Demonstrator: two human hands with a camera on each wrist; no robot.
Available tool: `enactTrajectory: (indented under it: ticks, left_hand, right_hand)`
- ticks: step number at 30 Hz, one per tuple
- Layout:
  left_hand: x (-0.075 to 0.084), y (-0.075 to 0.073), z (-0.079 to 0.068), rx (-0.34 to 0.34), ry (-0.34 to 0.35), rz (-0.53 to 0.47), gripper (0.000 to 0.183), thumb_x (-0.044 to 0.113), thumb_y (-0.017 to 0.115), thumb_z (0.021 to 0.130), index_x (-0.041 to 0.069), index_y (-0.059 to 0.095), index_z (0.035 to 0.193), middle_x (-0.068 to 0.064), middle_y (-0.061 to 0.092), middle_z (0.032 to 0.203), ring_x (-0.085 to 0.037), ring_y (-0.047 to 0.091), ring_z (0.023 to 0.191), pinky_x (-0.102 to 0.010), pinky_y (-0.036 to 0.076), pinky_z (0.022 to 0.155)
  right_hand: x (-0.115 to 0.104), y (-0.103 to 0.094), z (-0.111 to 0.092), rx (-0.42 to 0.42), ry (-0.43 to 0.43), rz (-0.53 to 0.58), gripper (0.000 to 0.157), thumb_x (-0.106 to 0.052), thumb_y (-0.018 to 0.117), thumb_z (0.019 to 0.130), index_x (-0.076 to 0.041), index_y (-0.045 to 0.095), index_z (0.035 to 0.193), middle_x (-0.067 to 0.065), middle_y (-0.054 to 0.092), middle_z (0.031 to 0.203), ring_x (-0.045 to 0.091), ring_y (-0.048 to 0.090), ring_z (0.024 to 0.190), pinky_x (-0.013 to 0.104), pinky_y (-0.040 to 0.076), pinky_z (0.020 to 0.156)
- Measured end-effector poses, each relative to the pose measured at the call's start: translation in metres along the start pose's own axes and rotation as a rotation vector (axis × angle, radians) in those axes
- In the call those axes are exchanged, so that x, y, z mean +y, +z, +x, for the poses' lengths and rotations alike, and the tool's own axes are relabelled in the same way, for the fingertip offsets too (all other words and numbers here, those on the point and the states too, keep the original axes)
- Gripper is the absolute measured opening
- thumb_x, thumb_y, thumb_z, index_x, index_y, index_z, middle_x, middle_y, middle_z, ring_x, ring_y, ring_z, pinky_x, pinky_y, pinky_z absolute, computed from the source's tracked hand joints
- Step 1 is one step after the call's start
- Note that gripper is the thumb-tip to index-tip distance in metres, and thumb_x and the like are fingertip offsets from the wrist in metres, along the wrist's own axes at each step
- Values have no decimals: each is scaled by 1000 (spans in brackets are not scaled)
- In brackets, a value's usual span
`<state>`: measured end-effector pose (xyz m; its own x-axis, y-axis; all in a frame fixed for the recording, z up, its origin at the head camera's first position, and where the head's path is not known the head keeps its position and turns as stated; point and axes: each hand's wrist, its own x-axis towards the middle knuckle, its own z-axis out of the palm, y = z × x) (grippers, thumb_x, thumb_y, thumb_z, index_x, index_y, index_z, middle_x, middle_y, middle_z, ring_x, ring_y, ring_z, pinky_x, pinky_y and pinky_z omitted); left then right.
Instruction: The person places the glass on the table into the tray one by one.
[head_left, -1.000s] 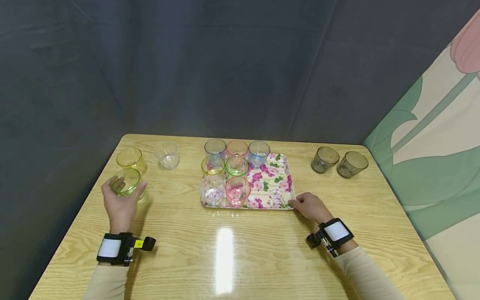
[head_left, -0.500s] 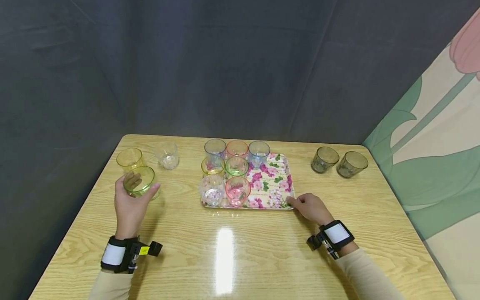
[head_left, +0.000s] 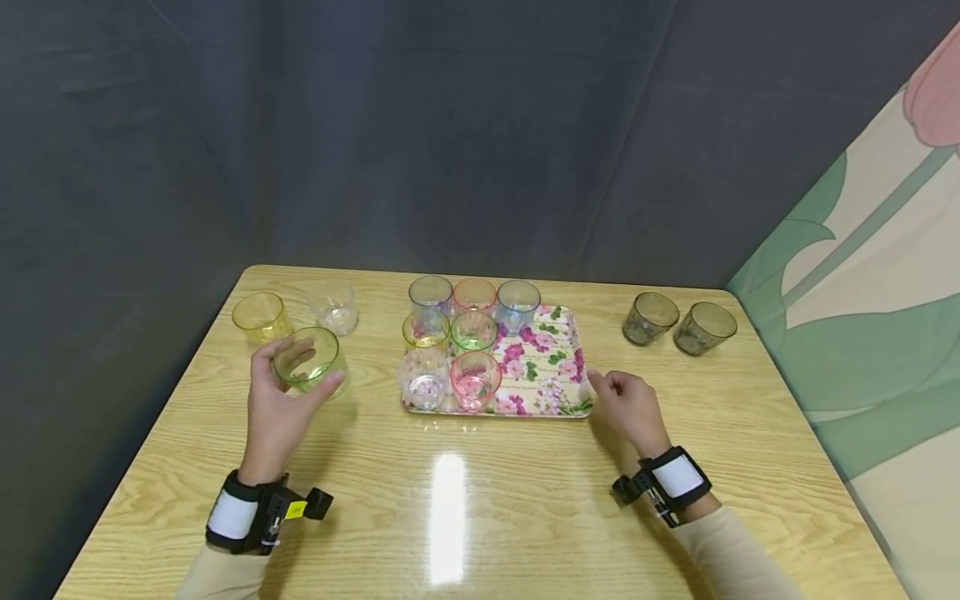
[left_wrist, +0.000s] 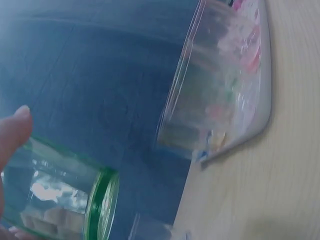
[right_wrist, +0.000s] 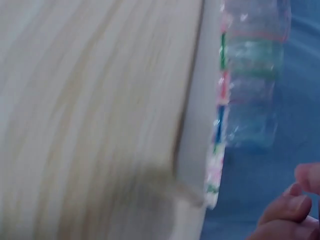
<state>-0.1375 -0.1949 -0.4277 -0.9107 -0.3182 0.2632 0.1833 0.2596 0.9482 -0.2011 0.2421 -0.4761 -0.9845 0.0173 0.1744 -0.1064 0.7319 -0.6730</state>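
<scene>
My left hand [head_left: 281, 408] grips a green-tinted glass [head_left: 309, 377] above the left part of the table. Its thumb and fingers lie around the glass's side, also visible in the left wrist view with the green glass [left_wrist: 47, 195] tilted across the picture. A flower-patterned tray [head_left: 536, 379] bears several tinted and clear glasses on its left and back parts, among them a pink glass [head_left: 476, 383] and a clear glass [head_left: 425, 382] at the front. Beside the tray's front right corner, my right hand [head_left: 630, 408] hovers with loosely curled fingers, holding nothing.
A yellow glass [head_left: 260, 317] and a clear glass [head_left: 334, 310] stand at the table's back left. Two dark smoky glasses [head_left: 649, 319] stand at the back right. A dark curtain [head_left: 480, 133] hangs behind the table [head_left: 375, 517].
My left hand has carried the green glass rightward, toward the tray. My right hand has let go of the tray's corner and lifted slightly; the tray has stayed in place.
</scene>
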Motion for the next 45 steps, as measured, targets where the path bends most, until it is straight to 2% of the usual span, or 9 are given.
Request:
enactTrajectory:
  ticks: [8, 13, 20, 23, 26, 30, 35, 39, 45]
  left_hand:
    - [15, 23, -11, -230, 95, -5, 74, 14, 77, 72, 10, 38, 135, -10, 45, 134, -22, 38, 123, -54, 24, 104]
    - [22, 40, -22, -325, 101, 17, 75, 21, 79, 69, 17, 42, 135, -9, 38, 130, -23, 35, 121, -59, 24, 103]
    - [27, 67, -35, -502, 146, -94, 80, 19, 81, 67, 19, 42, 137, -6, 42, 133, -24, 40, 120, -56, 33, 100]
    - [28, 79, -42, -582, 162, -130, 84, 19, 80, 67, 21, 39, 140, -3, 39, 138, -24, 38, 123, -55, 34, 100]
    - [30, 91, -49, -648, 178, -155, 86, 20, 79, 67, 22, 36, 142, -1, 36, 143, -22, 37, 126, -53, 34, 101]
    - [31, 104, -59, -722, 173, -201, 87, 19, 78, 68, 22, 34, 143, 1, 36, 146, -18, 38, 126, -48, 36, 101]
    - [32, 112, -65, -767, 164, -281, 87, 15, 78, 68, 19, 33, 142, -2, 35, 146, -19, 37, 128, -46, 39, 99]
    - [31, 114, -65, -778, 179, -327, 86, 12, 77, 69, 14, 32, 142, -7, 36, 145, -21, 38, 127, -44, 41, 98]
    - [29, 117, -60, -741, 260, -318, 85, 12, 78, 66, 7, 35, 139, -9, 47, 134, -23, 47, 115, -39, 46, 92]
  right_hand:
    - [-36, 7, -13, 70, -82, 139, 38, -35, 54, 91, -11, 51, 63, 3, 36, 49, 14, 33, 40, 27, 28, 42]
    - [-68, 2, -26, 28, -128, 242, 31, -26, 55, 92, -7, 52, 67, 3, 37, 54, 12, 34, 45, 26, 28, 43]
    - [-100, -3, -40, -48, -252, 425, 19, -12, 52, 93, -1, 53, 77, 6, 44, 65, 13, 38, 55, 26, 33, 48]
    - [-102, 3, -42, -95, -317, 562, 13, -4, 47, 94, 7, 54, 92, 11, 51, 83, 14, 46, 71, 25, 40, 59]
    - [-103, 10, -45, -194, -377, 705, 27, -7, 36, 98, 11, 45, 117, 16, 49, 113, 22, 48, 101, 28, 46, 81]
    - [-108, 17, -52, -367, -450, 843, 51, -27, 18, 102, 5, 21, 142, 18, 27, 145, 39, 26, 129, 48, 31, 105]
    - [-115, 18, -60, -535, -490, 943, 67, -46, 7, 99, -2, -2, 148, 17, 5, 154, 41, 9, 135, 69, 6, 102]
    - [-117, 14, -65, -649, -523, 961, 74, -53, 13, 97, -4, -9, 148, 23, 0, 153, 38, 9, 137, 74, 5, 98]
    - [-107, 16, -68, -720, -498, 972, 76, -29, 47, 96, -3, -1, 148, 24, 10, 152, 35, 19, 135, 40, 25, 109]
